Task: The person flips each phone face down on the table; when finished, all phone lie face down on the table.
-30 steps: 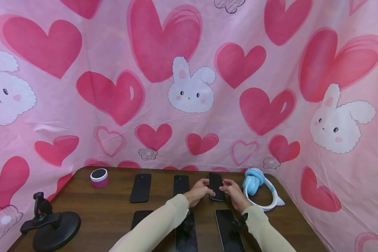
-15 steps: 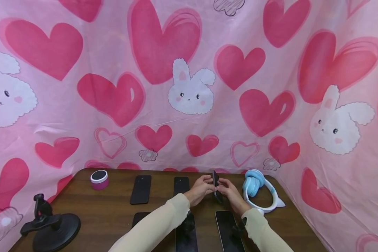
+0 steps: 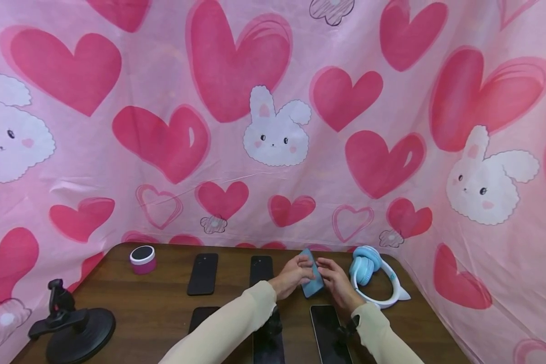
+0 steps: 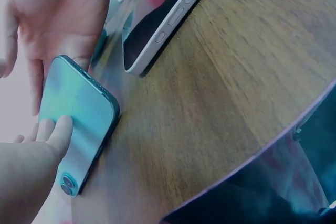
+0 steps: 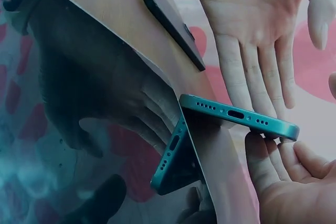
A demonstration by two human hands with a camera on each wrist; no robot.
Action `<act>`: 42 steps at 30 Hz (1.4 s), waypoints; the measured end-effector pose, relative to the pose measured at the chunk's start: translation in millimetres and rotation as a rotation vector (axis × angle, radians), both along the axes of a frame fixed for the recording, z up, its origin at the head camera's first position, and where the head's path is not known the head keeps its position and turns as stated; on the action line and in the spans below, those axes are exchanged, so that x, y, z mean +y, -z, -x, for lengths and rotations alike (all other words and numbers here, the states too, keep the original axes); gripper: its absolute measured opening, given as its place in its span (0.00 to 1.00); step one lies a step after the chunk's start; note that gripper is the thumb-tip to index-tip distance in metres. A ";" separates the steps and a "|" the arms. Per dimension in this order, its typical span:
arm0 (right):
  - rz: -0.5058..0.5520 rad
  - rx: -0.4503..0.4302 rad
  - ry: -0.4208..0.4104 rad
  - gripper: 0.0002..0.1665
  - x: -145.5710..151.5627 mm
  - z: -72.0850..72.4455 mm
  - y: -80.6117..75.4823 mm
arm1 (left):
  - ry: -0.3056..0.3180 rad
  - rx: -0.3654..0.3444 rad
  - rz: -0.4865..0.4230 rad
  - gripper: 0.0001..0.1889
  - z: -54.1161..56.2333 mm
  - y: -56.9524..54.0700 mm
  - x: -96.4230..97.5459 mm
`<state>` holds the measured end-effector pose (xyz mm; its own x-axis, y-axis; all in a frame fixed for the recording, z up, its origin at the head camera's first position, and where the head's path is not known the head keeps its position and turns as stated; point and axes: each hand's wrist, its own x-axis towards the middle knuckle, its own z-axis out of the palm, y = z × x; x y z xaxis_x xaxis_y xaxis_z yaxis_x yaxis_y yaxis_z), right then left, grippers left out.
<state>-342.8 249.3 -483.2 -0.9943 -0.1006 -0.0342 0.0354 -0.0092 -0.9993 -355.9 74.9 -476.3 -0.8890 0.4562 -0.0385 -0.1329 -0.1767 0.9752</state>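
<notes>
A smartphone with a light blue back (image 3: 312,280) is tilted up on a long edge between my hands, its screen side hidden in the head view. My left hand (image 3: 296,275) has its fingers against the blue back. My right hand (image 3: 337,283) is at the phone's right edge. In the left wrist view, left fingertips (image 4: 60,135) lie on the back near the bottom, and the right palm faces from behind. The right wrist view shows the phone's port end (image 5: 236,115), with right fingertips (image 5: 257,145) touching one side and straight left fingers across it.
Dark phones (image 3: 202,274) (image 3: 261,268) lie behind my left arm, and another (image 3: 329,331) lies under my right wrist. Two more are partly hidden by the left sleeve. Blue-white headphones (image 3: 366,265) sit right, a pink jar (image 3: 143,263) back left, a black stand (image 3: 79,331) front left.
The phone between my hands lay screen up, then stood edge-on half a second ago, and now shows its blue back. My hands have barely shifted; the other objects stay put.
</notes>
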 end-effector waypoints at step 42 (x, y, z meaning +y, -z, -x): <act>-0.473 -0.035 0.151 0.37 -7.2 -0.3 4.5 | -0.075 0.082 0.353 0.43 -7.0 10.1 -8.3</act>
